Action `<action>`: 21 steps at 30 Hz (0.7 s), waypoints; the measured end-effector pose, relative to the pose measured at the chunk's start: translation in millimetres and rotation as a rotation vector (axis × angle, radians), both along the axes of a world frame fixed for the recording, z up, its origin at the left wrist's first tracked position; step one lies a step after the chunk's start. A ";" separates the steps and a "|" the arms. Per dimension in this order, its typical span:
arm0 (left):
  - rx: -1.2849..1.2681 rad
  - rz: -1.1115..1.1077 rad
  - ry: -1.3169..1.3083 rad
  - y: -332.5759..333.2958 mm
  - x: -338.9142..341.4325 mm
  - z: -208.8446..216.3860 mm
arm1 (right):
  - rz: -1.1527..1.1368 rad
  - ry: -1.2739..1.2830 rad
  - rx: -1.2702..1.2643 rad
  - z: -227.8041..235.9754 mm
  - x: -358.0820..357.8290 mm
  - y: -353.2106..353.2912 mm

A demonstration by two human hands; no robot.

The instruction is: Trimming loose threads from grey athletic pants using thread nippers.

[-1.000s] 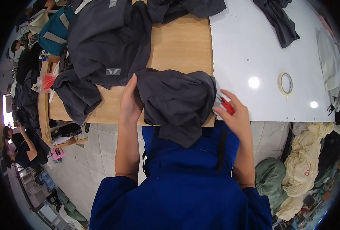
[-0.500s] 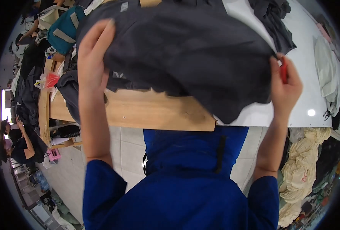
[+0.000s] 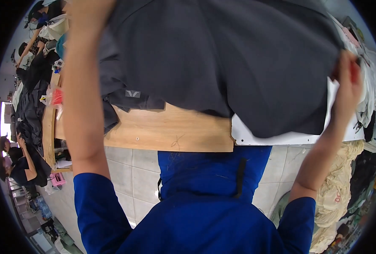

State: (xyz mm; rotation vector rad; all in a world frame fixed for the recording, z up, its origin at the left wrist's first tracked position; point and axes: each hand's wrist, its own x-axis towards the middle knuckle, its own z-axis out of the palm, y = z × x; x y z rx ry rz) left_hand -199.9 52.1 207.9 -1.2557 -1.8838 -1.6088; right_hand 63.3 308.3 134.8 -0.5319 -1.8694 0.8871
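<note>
The dark grey garment (image 3: 238, 63) hangs above the surface (image 3: 175, 131), its sides held wide apart, probably so that the cloth spreads. At its right edge, the right hand (image 3: 349, 82) is closed, pinching cloth together with a small red object (image 3: 355, 73). At its upper left, the left hand (image 3: 92, 10) is blurred and cut off; I cannot tell its opening or grip.

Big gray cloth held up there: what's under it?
Under the big gray cloth, parts of a wooden tabletop and a white tabletop show, and another dark garment with a light patch peeks out on the left. Anything else beneath is covered, so I can't tell.
</note>
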 end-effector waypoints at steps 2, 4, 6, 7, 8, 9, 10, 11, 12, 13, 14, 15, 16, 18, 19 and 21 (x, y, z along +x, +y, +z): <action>-0.232 0.168 0.330 15.3 -22.2 -28.3 | 0.062 -0.192 -0.203 -21.8 -38.7 -1.9; -0.336 0.197 0.373 19.5 -64.9 -76.2 | 0.201 -0.249 -0.329 -57.8 -45.9 6.5; -0.351 0.156 -0.008 10.3 -50.3 -109.7 | 0.170 -0.336 -0.422 -82.7 -35.1 -7.3; -0.261 0.034 0.016 2.1 -47.4 -127.1 | 0.165 -0.385 -0.435 -94.6 -22.0 -9.2; -0.342 0.048 -0.259 -9.6 -28.4 -137.3 | 0.166 -0.434 -0.455 -110.0 -8.6 -8.4; -0.285 -0.087 -0.315 -19.6 -19.7 -153.5 | 0.156 -0.478 -0.474 -122.0 4.8 -9.3; -0.296 -0.082 -0.317 -29.7 -6.7 -165.2 | 0.153 -0.523 -0.496 -134.8 16.2 -10.0; -0.264 -0.118 -0.513 -41.1 3.4 -180.4 | 0.166 -0.521 -0.531 -146.4 25.2 -12.2; -0.280 -0.082 -0.610 -51.6 13.2 -193.5 | 0.177 -0.520 -0.564 -157.0 32.5 -14.1; -0.268 -0.071 -0.688 -59.9 21.8 -209.6 | 0.161 -0.535 -0.586 -165.9 39.1 -14.5; -0.280 -0.039 -0.754 -66.1 34.1 -219.3 | 0.161 -0.539 -0.592 -171.6 43.2 -18.1; -0.222 -0.084 -0.777 -68.1 45.7 -229.5 | 0.136 -0.522 -0.604 -175.3 46.9 -21.7; -0.174 -0.073 -0.863 -67.4 60.2 -237.9 | 0.111 -0.505 -0.615 -179.2 49.8 -24.5; -0.244 -0.075 -0.887 -67.4 79.7 -260.6 | 0.090 -0.473 -0.633 -188.0 49.2 -27.9; -0.315 -0.079 -0.858 -62.2 90.5 -268.0 | 0.033 -0.436 -0.647 -191.4 46.7 -30.5; -0.448 -0.065 -0.545 -42.7 108.5 -270.8 | -0.063 -0.370 -0.685 -194.9 41.2 -34.9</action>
